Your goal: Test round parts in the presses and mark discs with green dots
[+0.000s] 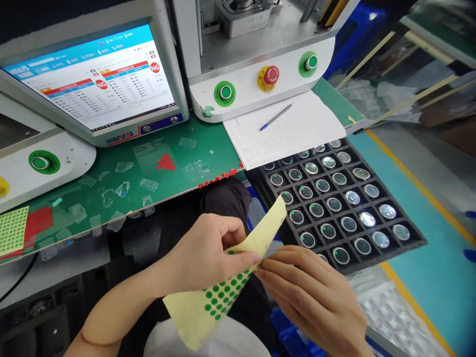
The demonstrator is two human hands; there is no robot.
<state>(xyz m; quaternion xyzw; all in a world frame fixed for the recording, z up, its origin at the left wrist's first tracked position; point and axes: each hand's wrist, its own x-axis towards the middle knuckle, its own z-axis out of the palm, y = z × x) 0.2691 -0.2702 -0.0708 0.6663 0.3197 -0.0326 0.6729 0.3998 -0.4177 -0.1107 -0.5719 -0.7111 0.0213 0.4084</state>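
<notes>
A pale yellow sticker sheet (188,310) with rows of round green stickers is bent between my hands, above my lap. My left hand (208,250) grips it, thumb laid across the front. From the right, my right hand (310,287) meets the sheet's edge beside that thumb, its fingers pressed together in a pinch. Whether a single sticker is between those fingertips is hidden. Just beyond my right hand lies a black compartment tray (409,248) of round, glass-faced parts. Small green dots mark several parts on its left side.
A monitor (111,84) showing red NG marks stands beside a machine with green buttons and a red stop button (271,75). Papers (290,134) with a pen (275,117) overhang the tray. Film scraps and red tabs (165,162) litter the green bench. Another sticker sheet (13,228) lies left.
</notes>
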